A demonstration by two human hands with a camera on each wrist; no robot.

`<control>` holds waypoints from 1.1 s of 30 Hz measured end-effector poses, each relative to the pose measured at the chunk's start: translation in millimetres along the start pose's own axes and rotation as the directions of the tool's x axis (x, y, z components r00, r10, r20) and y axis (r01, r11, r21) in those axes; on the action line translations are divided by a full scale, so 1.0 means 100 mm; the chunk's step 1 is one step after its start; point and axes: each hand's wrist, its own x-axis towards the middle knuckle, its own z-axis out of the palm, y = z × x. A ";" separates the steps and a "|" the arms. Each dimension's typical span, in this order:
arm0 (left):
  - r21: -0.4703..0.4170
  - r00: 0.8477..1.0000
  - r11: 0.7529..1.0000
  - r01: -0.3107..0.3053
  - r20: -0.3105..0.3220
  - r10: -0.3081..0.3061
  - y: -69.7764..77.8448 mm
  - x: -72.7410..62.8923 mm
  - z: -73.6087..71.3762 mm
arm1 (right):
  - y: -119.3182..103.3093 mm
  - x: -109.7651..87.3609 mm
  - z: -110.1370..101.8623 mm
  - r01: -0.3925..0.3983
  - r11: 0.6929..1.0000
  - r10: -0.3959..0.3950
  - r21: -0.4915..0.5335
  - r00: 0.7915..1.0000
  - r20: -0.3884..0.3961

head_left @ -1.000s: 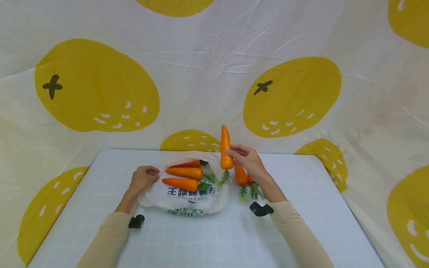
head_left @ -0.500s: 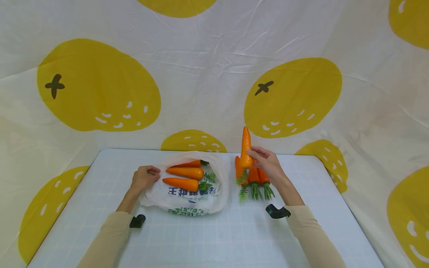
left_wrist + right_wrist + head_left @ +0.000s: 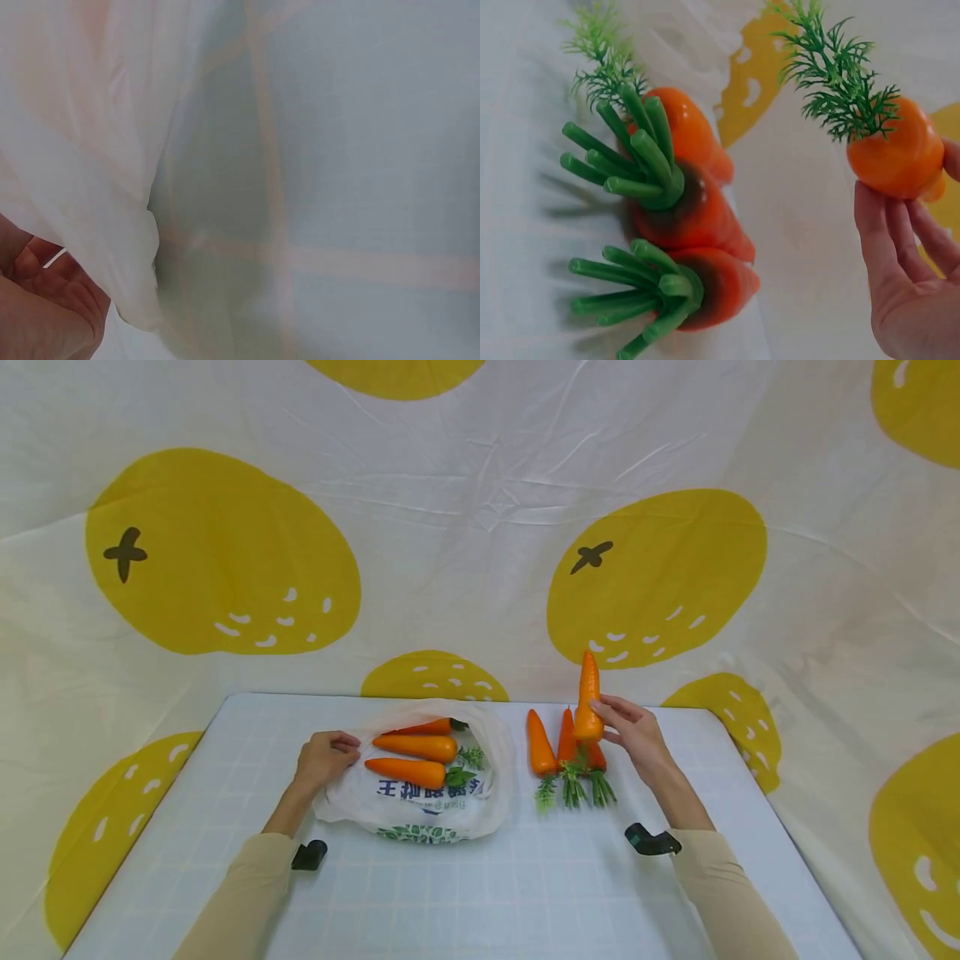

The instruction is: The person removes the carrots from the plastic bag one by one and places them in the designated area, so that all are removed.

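My right hand (image 3: 637, 732) pinches an orange carrot (image 3: 588, 702) with a feathery green top, tip up, above the table. Beneath it, three carrots lie side by side: a left one with feathery leaves (image 3: 540, 747) and two with thick green stems, the middle one (image 3: 697, 217) and the right one (image 3: 724, 292). My left hand (image 3: 326, 758) grips the left edge of a white plastic bag (image 3: 345, 797); the left wrist view shows its fingers (image 3: 45, 315) at the bag's film. Several carrots (image 3: 408, 772) lie at the bag's mouth, tips pointing left.
Everything rests on a table with a pale blue checked cover (image 3: 480, 893). Behind and beside it hangs a white cloth (image 3: 450, 552) printed with yellow fruit. Black wrist pieces (image 3: 652, 841) sit below both hands.
My right hand has carried the carrot rightward from beside the bag to over the row of carrots, uncovering the left one. My left hand and the bag have stayed put.
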 end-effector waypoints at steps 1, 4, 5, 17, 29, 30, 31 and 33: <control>0.001 1.000 1.000 0.000 0.000 0.000 0.00 0.00 0.00 | 0.01 0.00 -0.03 -0.008 1.000 0.007 -0.005 1.000 -0.007; 0.003 1.000 1.000 -0.001 -0.005 0.001 0.00 0.00 0.00 | 0.04 0.00 -0.10 -0.033 0.999 0.033 -0.017 0.999 -0.030; 0.005 1.000 1.000 -0.004 -0.007 0.004 0.00 0.01 0.00 | 0.05 0.00 -0.13 -0.040 0.999 0.039 -0.024 0.999 -0.034; 0.000 1.000 1.000 -0.020 -0.013 0.020 0.00 0.00 0.00 | 0.28 -0.03 -0.42 -0.109 0.990 0.104 -0.086 0.992 -0.066; 0.011 1.000 1.000 -0.018 -0.024 0.018 -0.02 0.02 0.02 | 0.63 0.06 -0.58 -0.234 0.967 0.224 -0.104 0.970 -0.094; 0.010 1.000 1.000 -0.019 -0.024 0.020 -0.02 0.02 0.02 | 0.66 0.07 -0.58 -0.240 0.964 0.230 -0.111 0.968 -0.096; 0.010 0.999 1.000 -0.021 -0.024 0.021 -0.02 0.02 0.02 | 0.68 0.07 -0.58 -0.241 0.963 0.231 -0.118 0.968 -0.094; 0.008 0.999 1.000 -0.027 -0.022 0.027 -0.03 0.02 0.02 | 0.72 0.08 -0.58 -0.242 0.962 0.232 -0.127 0.968 -0.092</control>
